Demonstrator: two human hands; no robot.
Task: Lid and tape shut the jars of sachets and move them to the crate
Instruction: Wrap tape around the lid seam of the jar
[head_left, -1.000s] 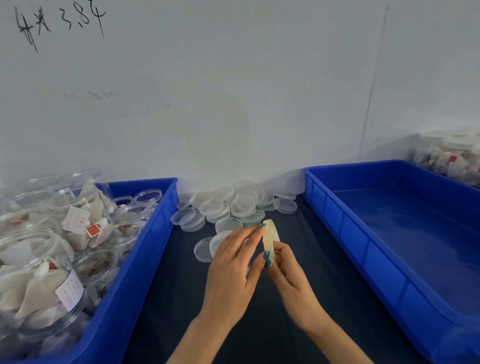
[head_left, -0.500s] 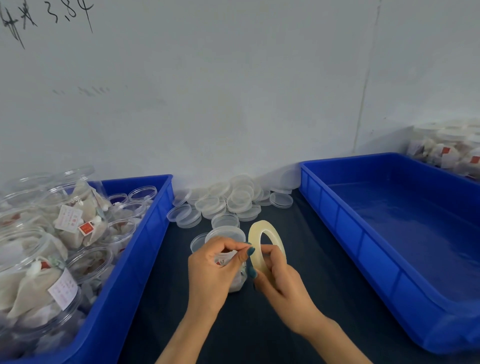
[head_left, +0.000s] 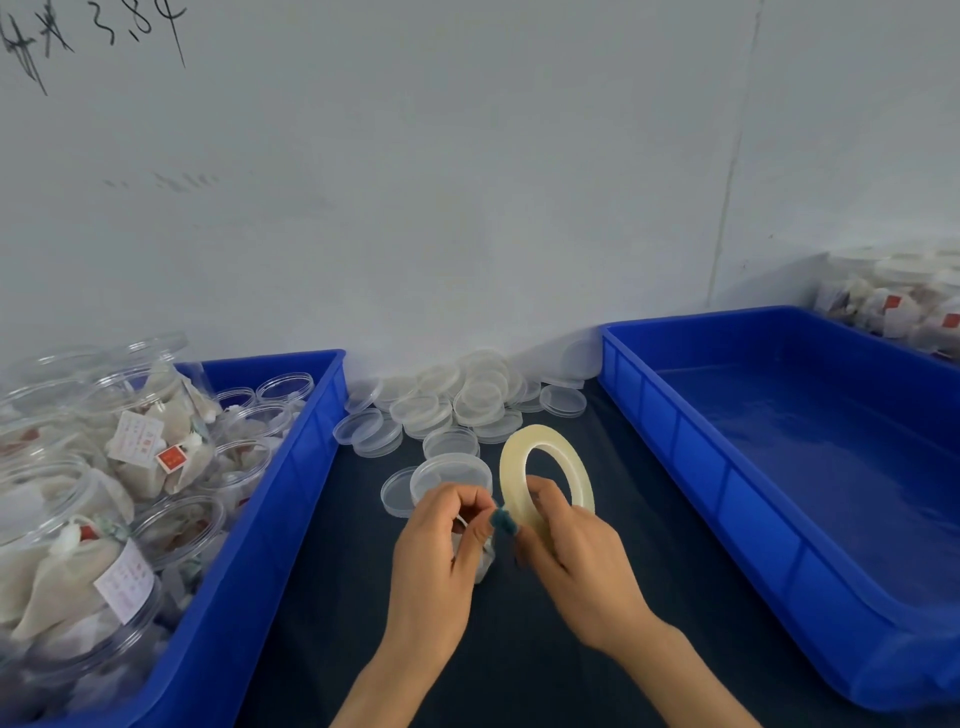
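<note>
A clear lidded jar of sachets stands on the dark table in front of me. My right hand grips a pale yellow roll of tape held upright just right of the jar, fingers through its hole. My left hand is curled against the jar's front, fingertips pinched together near the roll's edge; whether a tape end sits between them is too small to tell. The blue crate on the right holds nothing.
A blue bin on the left is piled with open jars of sachets. Several loose clear lids lie against the wall behind the jar. More filled jars stand beyond the right crate.
The tape roll has turned from edge-on to face-on and shifted right. My left hand dropped from the roll to the jar's side, uncovering the jar's lid.
</note>
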